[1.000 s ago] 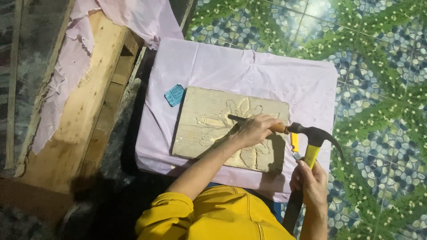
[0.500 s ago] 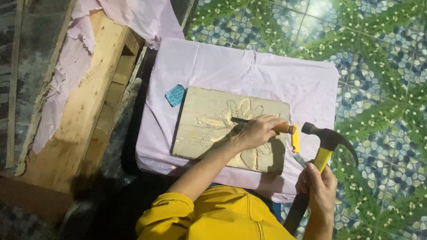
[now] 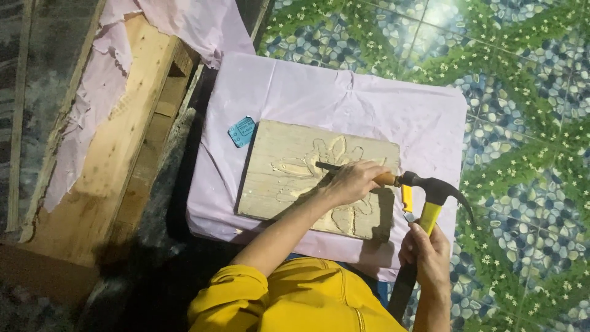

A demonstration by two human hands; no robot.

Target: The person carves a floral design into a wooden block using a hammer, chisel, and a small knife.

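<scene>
A pale wooden board [image 3: 276,197] with a flower shape carved into it lies on a pink cloth-covered surface [image 3: 369,98]. My left hand [image 3: 351,182] is closed around a chisel [image 3: 327,166], its blade pointing left onto the carving and its wooden handle end [image 3: 387,179] sticking out to the right. My right hand [image 3: 425,253] grips the yellow and black handle of a claw hammer [image 3: 431,187]. The hammer's dark head touches the chisel's handle end.
A small blue tag [image 3: 241,131] lies by the board's top left corner. A short yellow tool [image 3: 407,200] rests at the board's right edge. A rough wooden frame [image 3: 110,160] with torn pink sheet stands on the left. The floor [image 3: 528,98] is patterned tile.
The hammer head swung away to the right half a second ago and is now back against the chisel's handle end. My left hand and the chisel stayed in place.
</scene>
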